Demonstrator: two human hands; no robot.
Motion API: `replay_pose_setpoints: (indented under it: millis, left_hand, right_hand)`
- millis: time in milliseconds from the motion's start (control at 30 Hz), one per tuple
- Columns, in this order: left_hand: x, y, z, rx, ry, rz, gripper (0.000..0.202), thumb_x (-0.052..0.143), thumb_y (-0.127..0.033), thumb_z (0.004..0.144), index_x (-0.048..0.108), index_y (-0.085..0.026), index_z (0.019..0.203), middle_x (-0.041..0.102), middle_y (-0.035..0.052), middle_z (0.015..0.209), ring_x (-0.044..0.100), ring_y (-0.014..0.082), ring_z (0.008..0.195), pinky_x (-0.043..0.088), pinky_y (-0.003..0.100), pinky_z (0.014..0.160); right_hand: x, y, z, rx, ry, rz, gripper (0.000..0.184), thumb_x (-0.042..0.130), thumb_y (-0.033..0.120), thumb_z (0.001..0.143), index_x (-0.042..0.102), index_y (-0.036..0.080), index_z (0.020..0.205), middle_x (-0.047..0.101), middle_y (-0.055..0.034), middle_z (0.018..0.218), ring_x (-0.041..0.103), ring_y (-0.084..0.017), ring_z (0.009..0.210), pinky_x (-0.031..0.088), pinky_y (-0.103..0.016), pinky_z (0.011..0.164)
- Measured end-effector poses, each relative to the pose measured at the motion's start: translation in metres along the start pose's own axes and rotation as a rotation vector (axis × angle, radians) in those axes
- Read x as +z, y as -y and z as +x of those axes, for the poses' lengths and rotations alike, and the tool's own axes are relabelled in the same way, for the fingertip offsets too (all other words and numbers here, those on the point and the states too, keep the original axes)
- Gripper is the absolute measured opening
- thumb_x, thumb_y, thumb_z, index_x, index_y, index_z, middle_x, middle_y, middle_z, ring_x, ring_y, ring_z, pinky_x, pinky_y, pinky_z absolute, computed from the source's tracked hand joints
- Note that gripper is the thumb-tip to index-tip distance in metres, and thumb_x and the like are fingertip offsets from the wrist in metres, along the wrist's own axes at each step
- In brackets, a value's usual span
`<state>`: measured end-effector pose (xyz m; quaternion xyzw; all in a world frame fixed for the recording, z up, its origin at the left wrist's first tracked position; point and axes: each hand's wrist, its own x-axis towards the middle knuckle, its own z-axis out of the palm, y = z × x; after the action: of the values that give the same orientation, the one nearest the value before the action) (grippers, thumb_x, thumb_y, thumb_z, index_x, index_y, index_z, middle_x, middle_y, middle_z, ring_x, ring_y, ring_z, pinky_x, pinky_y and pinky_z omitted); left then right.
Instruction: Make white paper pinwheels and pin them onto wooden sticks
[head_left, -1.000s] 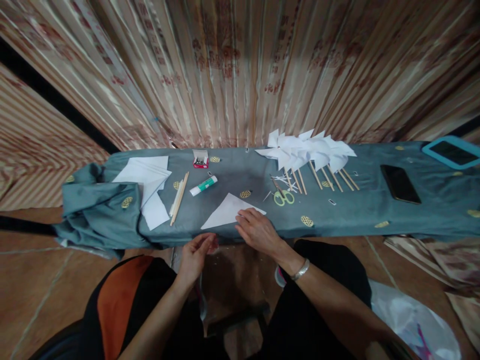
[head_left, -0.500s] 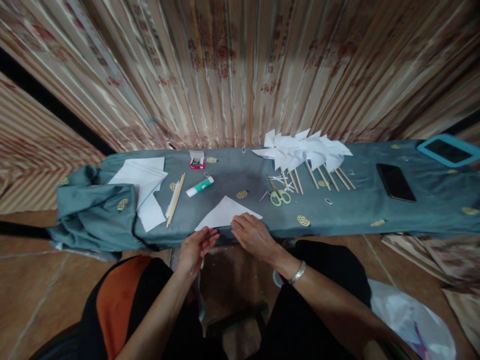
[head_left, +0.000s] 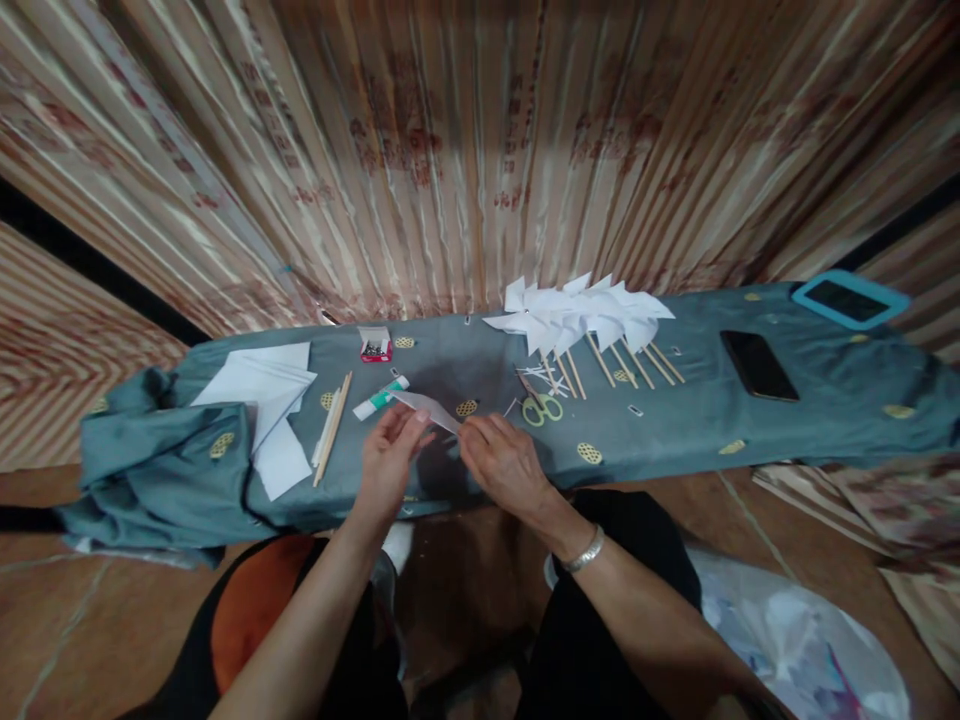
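A folded white paper triangle point(head_left: 429, 408) is lifted off the teal cloth-covered bench point(head_left: 675, 420), seen almost edge-on. My left hand point(head_left: 391, 462) pinches its left end and my right hand point(head_left: 501, 460) grips its right end, both closed on the paper. Green-handled scissors point(head_left: 541, 408) lie just right of my right hand. A white and green glue stick point(head_left: 379, 398) lies just beyond my left hand.
Several white paper pinwheels on wooden sticks point(head_left: 577, 318) lie at the back. A stack of white paper point(head_left: 259, 385), loose sticks point(head_left: 331, 430) and a small red box point(head_left: 375, 346) sit left. A black phone point(head_left: 757, 364) and a teal-framed tablet point(head_left: 847, 298) lie right. A plastic bag point(head_left: 795, 650) is on the floor.
The paper triangle lay flat on the cloth under my right hand; now both hands have picked it up. My left hand rose from below the bench edge to grasp it.
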<state>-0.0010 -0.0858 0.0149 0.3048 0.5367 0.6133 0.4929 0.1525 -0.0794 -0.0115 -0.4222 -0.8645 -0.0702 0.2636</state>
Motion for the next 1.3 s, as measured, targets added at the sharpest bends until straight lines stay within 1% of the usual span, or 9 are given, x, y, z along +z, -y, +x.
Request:
replay_pose_setpoints:
  millis: [133,233,367,533,700,933,1033,1133,1300]
  left_hand:
    - [0.018,0.005,0.012,-0.028,-0.003,-0.058,0.045,0.086,-0.042,0.051,0.068,-0.015,0.084,0.073,0.0044,0.086,0.067,0.0167,0.076,0.051,0.024,0.065]
    - [0.023,0.004,0.025,-0.056,0.002,-0.086,0.043,0.086,-0.039,0.05,0.069,-0.015,0.081,0.073,0.0039,0.08,0.066,0.0161,0.07,0.049,0.023,0.06]
    - [0.024,0.002,0.041,-0.094,-0.001,-0.103,0.042,0.087,-0.035,0.045,0.067,-0.014,0.076,0.073,0.0042,0.076,0.066,0.017,0.066,0.051,0.027,0.062]
    - [0.023,0.009,0.046,-0.183,0.054,-0.06,0.039,0.087,-0.035,0.046,0.069,-0.015,0.074,0.073,0.0034,0.071,0.065,0.0169,0.062,0.048,0.025,0.057]
    - [0.025,0.014,0.048,-0.303,0.168,-0.026,0.031,0.085,-0.031,0.049,0.071,-0.015,0.071,0.072,0.0033,0.064,0.063,0.0156,0.055,0.047,0.024,0.053]
    - [0.028,0.016,0.049,-0.434,0.252,0.037,0.042,0.088,-0.033,0.047,0.073,-0.012,0.081,0.073,0.0049,0.066,0.063,0.0156,0.053,0.048,0.024,0.05]
    - [0.029,0.017,0.051,-0.396,0.245,0.023,0.041,0.089,-0.031,0.046,0.074,-0.012,0.079,0.072,0.0042,0.065,0.064,0.0142,0.055,0.049,0.022,0.054]
    - [0.029,0.017,0.054,-0.387,0.236,0.012,0.042,0.09,-0.03,0.044,0.074,-0.012,0.078,0.072,0.004,0.065,0.064,0.0141,0.056,0.05,0.023,0.056]
    - [0.032,0.019,0.057,-0.371,0.241,0.014,0.041,0.09,-0.03,0.046,0.074,-0.012,0.08,0.073,0.0045,0.067,0.065,0.0149,0.058,0.051,0.024,0.057]
  right_hand:
    - [-0.001,0.001,0.003,-0.022,-0.022,0.046,0.02,0.048,0.016,0.095,0.067,0.016,0.091,0.071,-0.009,0.095,0.062,-0.02,0.081,0.052,-0.032,0.075]
    - [-0.004,-0.011,0.002,-0.01,-0.095,0.144,0.023,0.052,0.029,0.096,0.067,0.014,0.104,0.071,-0.0114,0.106,0.064,-0.022,0.091,0.052,-0.035,0.085]
    - [-0.011,-0.055,-0.009,0.259,-0.148,0.188,0.028,0.05,0.032,0.096,0.065,0.015,0.112,0.073,-0.0114,0.107,0.065,-0.023,0.1,0.05,-0.037,0.092]
    - [-0.008,-0.099,-0.033,0.511,0.13,-0.055,0.026,0.055,0.024,0.091,0.066,0.01,0.111,0.073,-0.0153,0.105,0.067,-0.027,0.097,0.05,-0.036,0.087]
    - [0.0,-0.095,-0.031,0.556,0.287,-0.126,0.028,0.054,0.027,0.092,0.064,0.012,0.114,0.072,-0.015,0.106,0.066,-0.025,0.097,0.048,-0.032,0.085]
    - [-0.001,-0.091,-0.003,0.641,0.389,-0.102,0.028,0.057,0.026,0.089,0.065,0.013,0.112,0.072,-0.0163,0.102,0.067,-0.027,0.098,0.049,-0.033,0.08]
    - [-0.001,-0.095,-0.006,0.726,0.317,0.119,0.022,0.059,0.024,0.085,0.068,0.017,0.104,0.074,-0.0114,0.095,0.069,-0.025,0.09,0.05,-0.034,0.08]
    - [0.001,-0.099,-0.014,0.831,0.133,0.661,0.018,0.066,0.029,0.078,0.068,0.02,0.094,0.075,-0.0059,0.088,0.07,-0.021,0.081,0.052,-0.032,0.073]
    - [0.001,-0.092,-0.021,1.077,0.064,1.449,0.042,0.082,0.041,0.064,0.067,0.019,0.096,0.075,-0.0046,0.079,0.069,-0.017,0.066,0.039,-0.021,0.045]
